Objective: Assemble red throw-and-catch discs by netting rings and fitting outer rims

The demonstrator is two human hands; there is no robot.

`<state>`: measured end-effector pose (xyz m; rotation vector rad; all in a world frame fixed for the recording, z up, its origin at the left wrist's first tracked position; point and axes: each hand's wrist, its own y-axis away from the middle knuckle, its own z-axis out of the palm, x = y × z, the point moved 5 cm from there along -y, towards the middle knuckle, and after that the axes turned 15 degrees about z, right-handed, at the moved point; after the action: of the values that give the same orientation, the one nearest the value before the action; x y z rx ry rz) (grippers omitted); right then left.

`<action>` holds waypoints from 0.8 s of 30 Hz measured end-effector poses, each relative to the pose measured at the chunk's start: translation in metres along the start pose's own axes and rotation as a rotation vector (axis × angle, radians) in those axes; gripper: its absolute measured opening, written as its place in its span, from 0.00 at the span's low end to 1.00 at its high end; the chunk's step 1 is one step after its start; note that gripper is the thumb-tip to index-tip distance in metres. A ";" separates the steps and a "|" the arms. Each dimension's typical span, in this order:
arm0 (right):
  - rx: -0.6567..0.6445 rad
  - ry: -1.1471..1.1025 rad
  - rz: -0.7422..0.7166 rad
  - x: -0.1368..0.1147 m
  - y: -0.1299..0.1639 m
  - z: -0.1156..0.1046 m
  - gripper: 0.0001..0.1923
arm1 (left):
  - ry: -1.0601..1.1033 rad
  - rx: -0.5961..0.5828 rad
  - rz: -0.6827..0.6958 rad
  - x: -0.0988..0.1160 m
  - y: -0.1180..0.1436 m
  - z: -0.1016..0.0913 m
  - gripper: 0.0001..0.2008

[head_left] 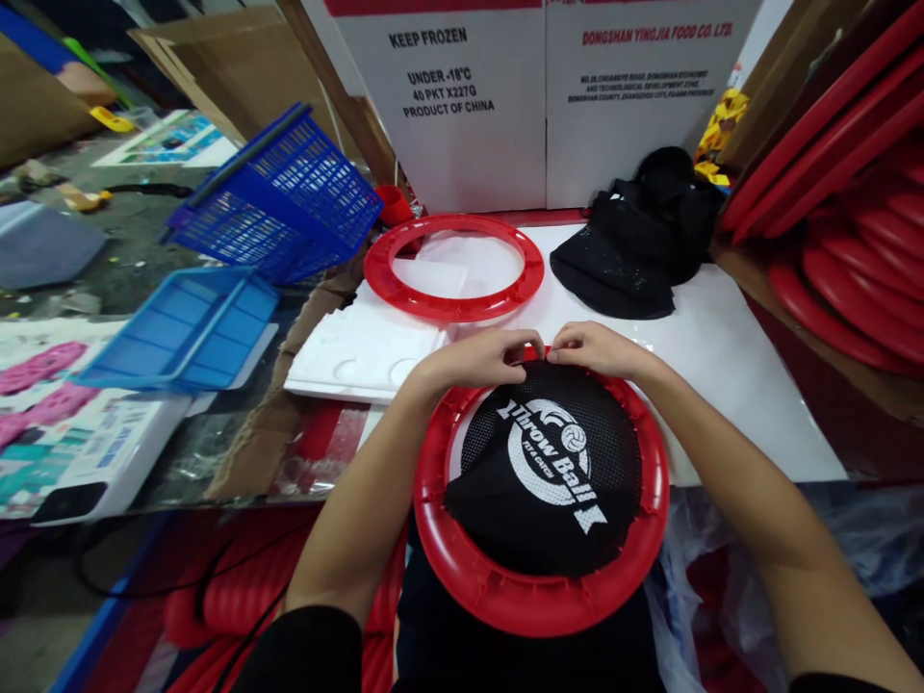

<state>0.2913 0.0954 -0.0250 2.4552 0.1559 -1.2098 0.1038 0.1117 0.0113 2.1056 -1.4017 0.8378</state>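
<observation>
Pinching black mesh net [549, 472] at red ring's [534, 602] far rim, both hands [538, 354].

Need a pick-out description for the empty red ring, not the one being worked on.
Start at the white cardboard boxes at the table's back. Just below them, flat on the white table, lies the red ring. Unlike the red ring with black mesh under both hands, it is bare and open.

Blue basket [289, 197], spare red ring [453, 306]
</observation>
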 end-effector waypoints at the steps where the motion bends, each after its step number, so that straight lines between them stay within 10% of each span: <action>1: 0.014 0.020 0.004 0.000 -0.001 0.000 0.15 | -0.022 -0.007 -0.002 -0.001 0.001 -0.001 0.16; 24: 0.112 0.054 0.088 -0.007 -0.002 0.008 0.14 | -0.148 0.094 -0.010 -0.004 0.000 -0.009 0.12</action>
<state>0.2807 0.0943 -0.0246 2.5632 -0.0049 -1.1439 0.1009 0.1206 0.0151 2.2851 -1.4501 0.7706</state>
